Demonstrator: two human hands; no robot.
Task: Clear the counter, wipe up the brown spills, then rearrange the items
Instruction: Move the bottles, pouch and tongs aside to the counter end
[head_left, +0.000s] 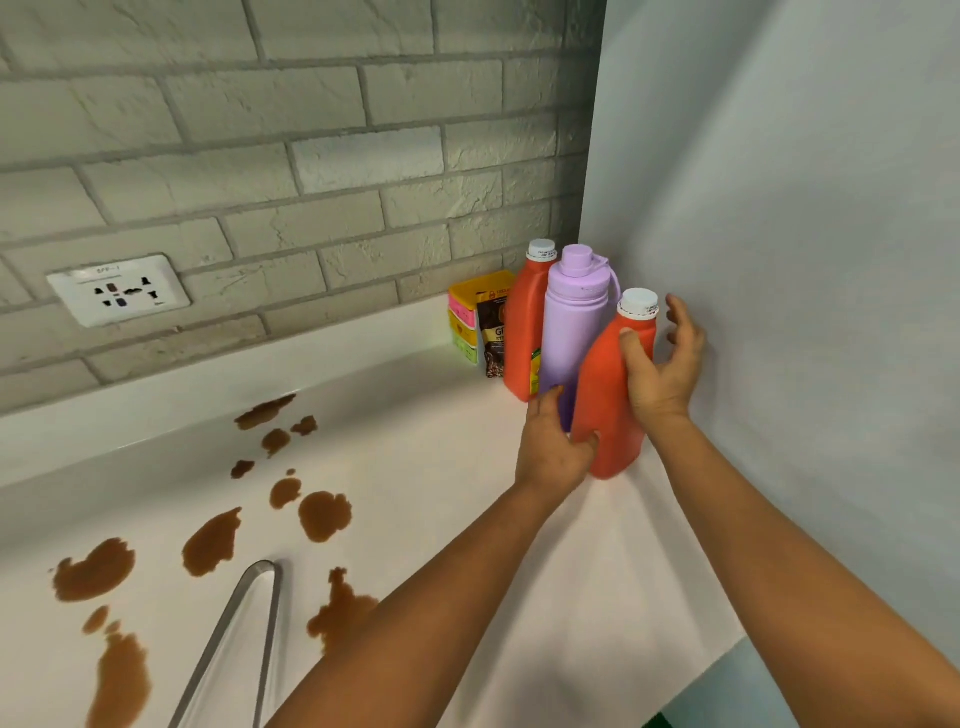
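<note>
While the brown spills (218, 540) lie unwiped, clearing is underway | both hands' fingers grip near orange bottle (610, 415), left hand (556, 447) low, right hand (662, 364) high, in worktop (441, 441) corner | next: seat it, release, then move tongs (234, 644).

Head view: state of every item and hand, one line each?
Near orange bottle: capped, tilted, held by both hands.
Far orange bottle: capped, upright, in the corner.
Purple bottle: lid on, upright, between the orange ones.
Brown spills: unwiped, spread over the counter.
Tongs: lying on the counter.
Left hand: gripping the near bottle's base.
Right hand: thumb on its neck, fingers spread.
</note>
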